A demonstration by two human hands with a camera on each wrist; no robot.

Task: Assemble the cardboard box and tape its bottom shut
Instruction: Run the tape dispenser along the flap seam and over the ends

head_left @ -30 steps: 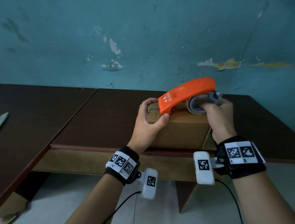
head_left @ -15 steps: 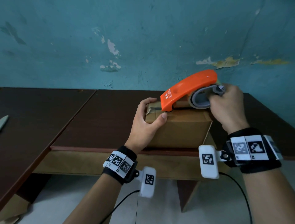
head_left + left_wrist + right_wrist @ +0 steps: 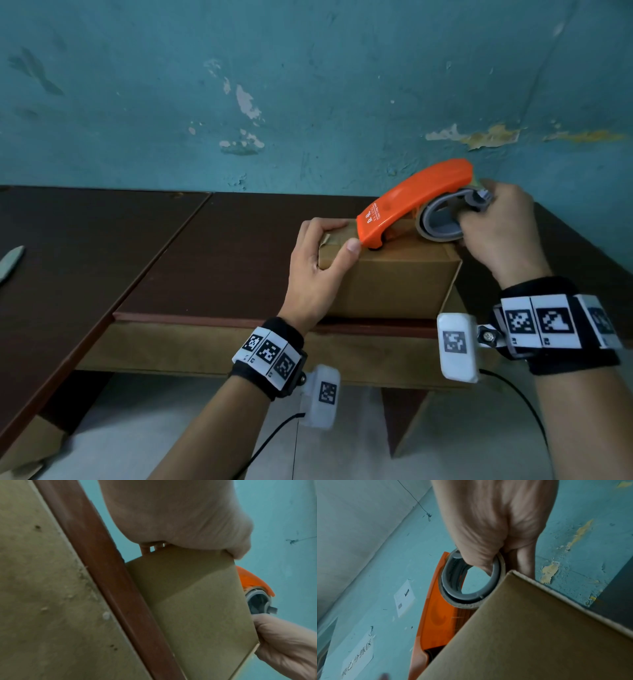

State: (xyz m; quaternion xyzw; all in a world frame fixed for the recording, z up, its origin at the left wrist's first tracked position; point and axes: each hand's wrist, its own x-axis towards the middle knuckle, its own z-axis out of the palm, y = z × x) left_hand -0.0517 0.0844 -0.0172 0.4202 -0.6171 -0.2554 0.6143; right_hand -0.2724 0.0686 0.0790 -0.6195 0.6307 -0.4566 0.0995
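A small brown cardboard box (image 3: 390, 287) stands on the dark table near its front edge, closed flaps facing up. My left hand (image 3: 318, 263) grips the box's left top corner, thumb on the near face and fingers over the far side. An orange tape dispenser (image 3: 414, 202) with a grey roll core rests nose-down on the box top. My right hand (image 3: 493, 233) holds it by the core (image 3: 469, 577), with fingers hooked through the ring. The left wrist view shows the box side (image 3: 193, 601) and the dispenser (image 3: 254, 586) beyond it. The tape on the seam is hidden by the dispenser.
The dark brown table (image 3: 239, 250) runs along a teal wall (image 3: 308, 85), and a second table (image 3: 68, 246) joins it at the left. A pale blade-like object (image 3: 10, 262) lies at the far left edge. Paper notices (image 3: 404, 596) hang on the wall.
My right hand has drawn the dispenser rightward along the box top, from the left end toward the right edge. The left hand has kept its grip on the left corner.
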